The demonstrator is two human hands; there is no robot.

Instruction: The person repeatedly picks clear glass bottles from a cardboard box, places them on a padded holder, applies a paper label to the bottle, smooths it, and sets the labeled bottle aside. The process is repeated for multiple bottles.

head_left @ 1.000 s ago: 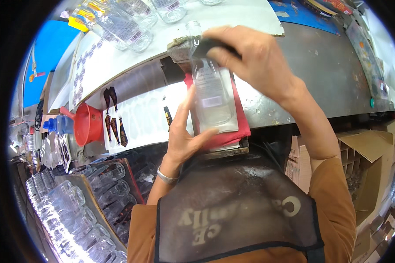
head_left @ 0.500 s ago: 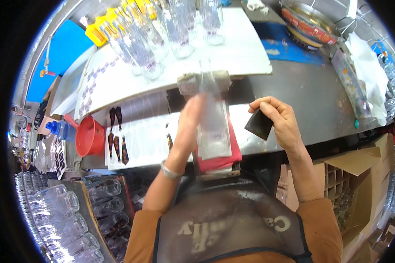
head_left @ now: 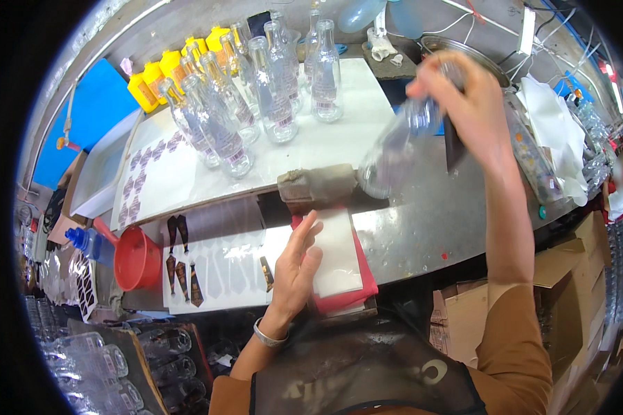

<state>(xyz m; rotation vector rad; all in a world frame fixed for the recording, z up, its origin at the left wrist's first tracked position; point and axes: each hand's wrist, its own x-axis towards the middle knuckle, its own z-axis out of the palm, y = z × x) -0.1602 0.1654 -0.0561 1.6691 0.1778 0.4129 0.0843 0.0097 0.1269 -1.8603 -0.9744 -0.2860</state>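
Note:
My right hand [head_left: 474, 104], raised at the upper right, is closed round the neck of a clear glass bottle [head_left: 394, 155]. The bottle is tilted, its base toward the lower left and smeared by motion. A thin dark flat piece [head_left: 455, 145] sticks out below the same hand. My left hand [head_left: 296, 270] holds nothing; its fingers stretch upward beside a white sheet [head_left: 336, 256] on a red pad [head_left: 367, 266]. Just beyond the pad is a grey, wrapped bottle rest [head_left: 315, 187]. Dark tie-shaped stickers [head_left: 180, 277] lie on a white backing sheet left of my left hand.
Several clear bottles [head_left: 270, 104] stand on a raised white board [head_left: 363, 90], with yellow plastic bottles [head_left: 145, 90] behind. A red dipper [head_left: 138, 259] sits at the left. More glass bottles lie in racks [head_left: 86, 360] at the lower left; open cardboard boxes [head_left: 567, 304] stand lower right.
The bottle that lay on the pad is now lifted to the upper right in my right hand. My left hand has come away from it. The view has tilted upward.

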